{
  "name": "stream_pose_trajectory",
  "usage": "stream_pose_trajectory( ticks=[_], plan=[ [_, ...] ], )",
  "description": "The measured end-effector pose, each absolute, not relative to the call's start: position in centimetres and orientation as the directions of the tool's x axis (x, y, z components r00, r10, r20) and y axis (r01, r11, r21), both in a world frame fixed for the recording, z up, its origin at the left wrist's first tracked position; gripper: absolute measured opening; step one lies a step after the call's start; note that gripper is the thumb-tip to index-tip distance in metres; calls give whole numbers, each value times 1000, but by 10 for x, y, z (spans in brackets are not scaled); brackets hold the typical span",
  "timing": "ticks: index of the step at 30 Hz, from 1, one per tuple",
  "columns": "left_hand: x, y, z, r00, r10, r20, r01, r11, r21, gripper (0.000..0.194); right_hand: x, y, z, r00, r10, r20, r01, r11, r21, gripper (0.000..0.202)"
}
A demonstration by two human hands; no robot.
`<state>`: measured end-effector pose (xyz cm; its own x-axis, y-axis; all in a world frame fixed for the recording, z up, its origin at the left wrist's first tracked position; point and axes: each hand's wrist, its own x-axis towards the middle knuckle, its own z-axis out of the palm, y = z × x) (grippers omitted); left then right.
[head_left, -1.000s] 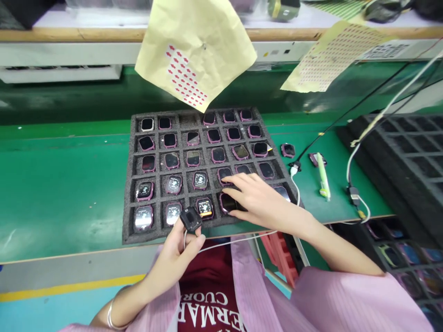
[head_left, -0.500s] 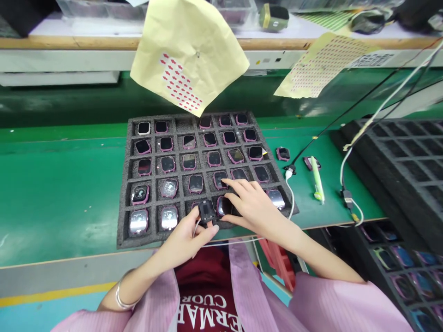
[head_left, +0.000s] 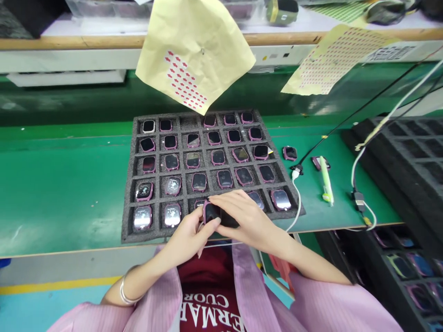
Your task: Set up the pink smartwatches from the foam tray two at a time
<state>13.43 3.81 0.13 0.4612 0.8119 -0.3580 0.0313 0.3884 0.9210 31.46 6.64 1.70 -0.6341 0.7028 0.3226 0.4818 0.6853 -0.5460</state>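
Over the front row of a dark grey foam tray (head_left: 128, 203), a purple-framed smartwatch (head_left: 211, 213) without a strap is held between both hands. My left hand (head_left: 187, 235) is closed at its left side, with the thumb along its lower edge. The small black block on a white cable that this hand held is now hidden, probably behind the watch. My right hand (head_left: 247, 219) grips the watch from the right, its fingers stretched over the top edge. Purple-framed watches fill most of the tray's compartments; two at front left (head_left: 172, 215) have bright reflections.
On the green bench (head_left: 62, 184), right of the tray, lie a loose watch (head_left: 290, 152), a cable connector (head_left: 296, 170) and a light green pen-like tool (head_left: 325, 180). Stacked foam trays (head_left: 387, 161) stand at far right. Yellow sticker sheets (head_left: 194, 50) hang from the shelf.
My right hand has lifted a watch out of the front row and brought it left to my left hand, over the black block. The view has shifted slightly.
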Motion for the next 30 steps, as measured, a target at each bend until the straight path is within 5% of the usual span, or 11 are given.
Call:
stream_pose_trajectory(
  ticks=[5,30],
  plan=[
    [137,37,2,395,846,-359,4,389,921,28,316,67,20,-662,664,346,487,733,-474,34],
    [133,37,4,409,821,-399,-98,474,875,39,312,64,-1,-540,744,394,394,637,-663,39]
  ],
)
